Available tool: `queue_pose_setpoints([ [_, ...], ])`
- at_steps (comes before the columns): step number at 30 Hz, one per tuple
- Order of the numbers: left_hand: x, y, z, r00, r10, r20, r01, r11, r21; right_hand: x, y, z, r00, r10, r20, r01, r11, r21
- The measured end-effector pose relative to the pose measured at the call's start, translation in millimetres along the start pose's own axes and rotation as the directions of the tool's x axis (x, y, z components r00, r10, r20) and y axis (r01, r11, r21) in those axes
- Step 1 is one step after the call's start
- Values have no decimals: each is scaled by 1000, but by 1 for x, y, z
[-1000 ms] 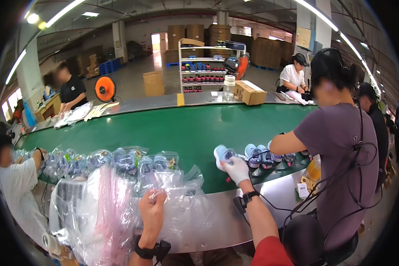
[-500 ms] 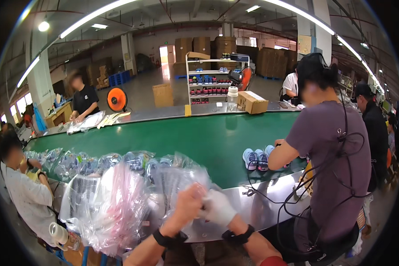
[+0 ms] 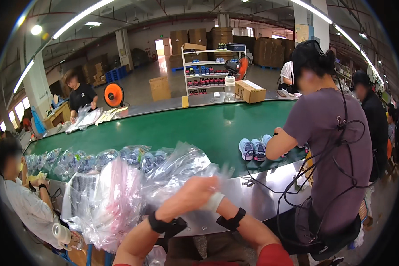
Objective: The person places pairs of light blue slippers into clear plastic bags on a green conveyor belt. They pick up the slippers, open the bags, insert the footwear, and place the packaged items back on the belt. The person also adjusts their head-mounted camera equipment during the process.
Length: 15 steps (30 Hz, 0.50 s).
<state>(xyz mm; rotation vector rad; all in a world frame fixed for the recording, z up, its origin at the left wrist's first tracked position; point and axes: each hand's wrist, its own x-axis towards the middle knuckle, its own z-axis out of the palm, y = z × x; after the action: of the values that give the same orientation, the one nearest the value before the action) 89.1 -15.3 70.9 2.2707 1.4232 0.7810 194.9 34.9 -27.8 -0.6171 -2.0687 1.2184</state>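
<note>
A clear plastic bag (image 3: pixel 179 166) is spread over the metal ledge in front of me, its edge blurred near my fingers. My bare left hand (image 3: pixel 197 190) is closed on the bag, and its wrist carries a black band. Behind it, my right hand (image 3: pixel 214 202) in a white glove is mostly hidden; its fingers do not show. To the left of my hands lies a thick pile of clear and pinkish plastic bags (image 3: pixel 119 204). Beyond the bag, bagged blue shoes (image 3: pixel 153 160) stand in a row along the green belt (image 3: pixel 186 126).
Unbagged light-blue shoes (image 3: pixel 252 148) stand on the belt at the right, beside a co-worker in purple (image 3: pixel 337 124) with dangling black cables. Another co-worker in white (image 3: pixel 24 199) works at the left. A carton (image 3: pixel 250 91) and a bottle (image 3: pixel 229 86) sit on the far ledge.
My hands have shifted slightly right and up, the left crossing in front of the gloved right. The bag has spread out wider. The view has tilted slightly.
</note>
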Motion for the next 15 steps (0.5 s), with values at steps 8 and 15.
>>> queue_pose_setpoints([
  [8,-54,-6,84,966,224,-130,-235,969,-81,1,23,8,988,132,-78,-131,463,-877],
  [15,-12,-5,19,957,-123,-264,55,967,-250,73,55,10,948,-155,-278,-177,472,-864],
])
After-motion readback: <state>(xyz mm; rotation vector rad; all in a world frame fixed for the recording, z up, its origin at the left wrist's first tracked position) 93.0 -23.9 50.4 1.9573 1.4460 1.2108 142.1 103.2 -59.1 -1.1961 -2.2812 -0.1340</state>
